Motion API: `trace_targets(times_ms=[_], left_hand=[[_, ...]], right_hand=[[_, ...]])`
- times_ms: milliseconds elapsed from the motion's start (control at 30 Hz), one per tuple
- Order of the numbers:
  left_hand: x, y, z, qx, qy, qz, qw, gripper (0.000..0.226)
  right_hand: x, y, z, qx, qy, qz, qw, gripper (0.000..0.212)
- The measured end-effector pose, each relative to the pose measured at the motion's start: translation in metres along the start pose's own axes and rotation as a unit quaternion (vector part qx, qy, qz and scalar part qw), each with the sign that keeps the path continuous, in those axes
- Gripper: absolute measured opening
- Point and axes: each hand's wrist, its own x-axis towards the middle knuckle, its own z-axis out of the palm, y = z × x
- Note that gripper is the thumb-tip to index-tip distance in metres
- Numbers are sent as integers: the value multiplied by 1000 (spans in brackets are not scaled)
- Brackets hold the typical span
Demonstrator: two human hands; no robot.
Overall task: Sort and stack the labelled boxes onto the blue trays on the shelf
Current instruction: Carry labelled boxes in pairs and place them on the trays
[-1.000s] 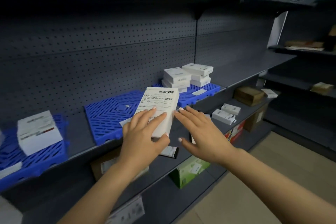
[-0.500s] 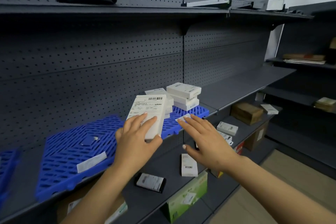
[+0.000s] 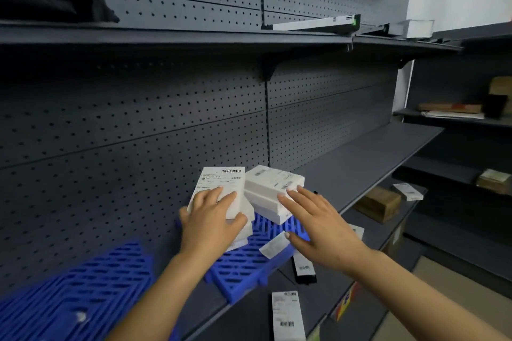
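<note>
A: Left hand (image 3: 213, 219) grips a white labelled box (image 3: 221, 188), fingers spread on the label face, thumb hooked under the near right edge. Box sits above the left stack (image 3: 243, 225) on the right blue tray (image 3: 249, 266), at the tray's back edge by the pegboard. Whether it touches the stack yet, I cannot tell

B: Right hand (image 3: 318, 227)?

A: Fingers straight and apart, holding nothing. Fingertips (image 3: 292, 191) at the near corner of the right stack (image 3: 273, 188), touching or just short of it

B: Orientation of the held box?

A: Long axis runs front to back across the shelf, tilted up toward the pegboard. Barcode end points to the wall, label face up toward the camera

B: How to finish the placement well?

A: My judgement: lower the far end first, level the box, square its edges with the stack beneath, then slide the thumb out so nothing shifts. The right hand can steady the neighbouring stack, which looks slightly fanned

B: Risks?

A: A loose white label (image 3: 274, 244) lies on the tray's front right corner, near the right thumb. A second blue tray (image 3: 83, 293) lies to the left, blurred
</note>
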Motion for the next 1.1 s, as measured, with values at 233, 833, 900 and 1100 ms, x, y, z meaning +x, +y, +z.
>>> trace_targets(times_ms=[233,833,900,1100], left_hand=[[39,-1,24,28,-37,-31,998,51],[70,149,-40,104,161,-26,981,63],[76,174,-57,112,188,-8,976,63],[98,227,-100,148,219,20,964,65]], right_hand=[[37,40,19,6,-12,-18,1000,69],[90,198,-45,70,51,-225,971,65],[94,211,-66,75,78,-239,965,65],[108,237,-120,93,149,-252,952,63]])
